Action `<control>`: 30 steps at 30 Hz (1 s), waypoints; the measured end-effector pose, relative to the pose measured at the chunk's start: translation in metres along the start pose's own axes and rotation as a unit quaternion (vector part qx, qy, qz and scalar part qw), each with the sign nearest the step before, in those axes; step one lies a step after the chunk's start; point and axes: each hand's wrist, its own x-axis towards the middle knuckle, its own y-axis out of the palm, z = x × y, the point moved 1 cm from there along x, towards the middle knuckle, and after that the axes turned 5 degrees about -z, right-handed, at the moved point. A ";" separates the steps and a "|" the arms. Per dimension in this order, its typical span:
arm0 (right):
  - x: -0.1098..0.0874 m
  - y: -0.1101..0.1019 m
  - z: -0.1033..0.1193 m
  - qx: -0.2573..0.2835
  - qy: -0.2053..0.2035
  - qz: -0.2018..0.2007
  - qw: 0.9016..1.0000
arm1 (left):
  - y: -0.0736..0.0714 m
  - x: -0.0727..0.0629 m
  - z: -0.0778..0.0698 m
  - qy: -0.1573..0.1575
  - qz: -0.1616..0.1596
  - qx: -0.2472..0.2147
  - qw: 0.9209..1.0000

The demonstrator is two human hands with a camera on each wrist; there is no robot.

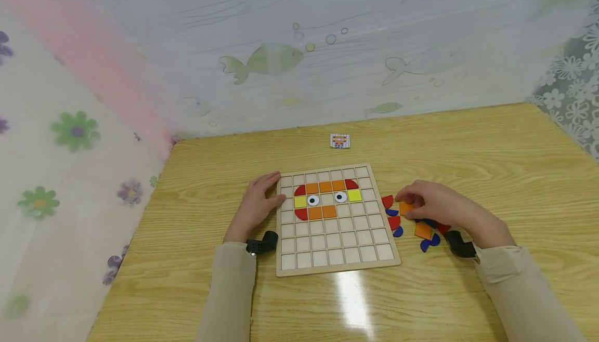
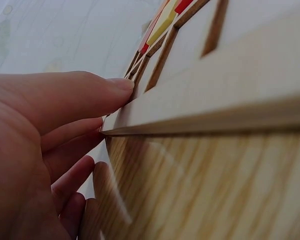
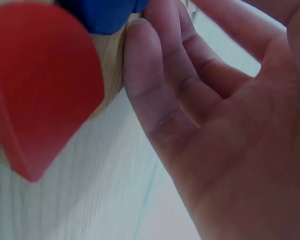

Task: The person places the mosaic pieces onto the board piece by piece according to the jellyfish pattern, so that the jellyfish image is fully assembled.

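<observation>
A square wooden grid board (image 1: 339, 269) lies on the table. Set in its cells are orange squares (image 1: 325, 187), yellow squares (image 1: 354, 195), red quarter-round tiles (image 1: 300, 214) and two white eye discs (image 1: 313, 200). At the board's left edge, my left hand (image 1: 256, 201) rests with the thumb (image 2: 121, 84) on the rim and the other fingers stretched toward the far corner. Right of the board, my right hand (image 1: 437, 204) pinches an orange square tile (image 1: 405, 208) between thumb and forefinger, low over loose tiles; the right wrist view does not show this tile.
Loose red tiles (image 1: 394, 222), blue half-round tiles (image 1: 398, 232) and another orange square (image 1: 423, 231) lie beside the board and under my right hand. A small picture card (image 1: 340, 141) lies behind the board. A patterned wall covering (image 1: 327, 87) borders the table's back edge.
</observation>
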 end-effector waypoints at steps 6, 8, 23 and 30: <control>0.002 -0.001 0.000 -0.005 -0.007 -0.010 1.000 | 0.000 0.000 0.001 0.003 0.000 -0.001 1.000; 0.003 0.000 0.000 -0.004 -0.006 -0.012 1.000 | 0.000 0.000 0.001 0.004 -0.001 -0.001 1.000; 0.011 0.005 0.011 -0.001 -0.011 -0.059 0.998 | 0.001 0.000 0.001 -0.002 -0.003 0.003 1.000; 0.021 0.009 0.022 0.004 -0.026 -0.056 0.998 | 0.001 0.000 0.000 -0.003 -0.002 0.003 1.000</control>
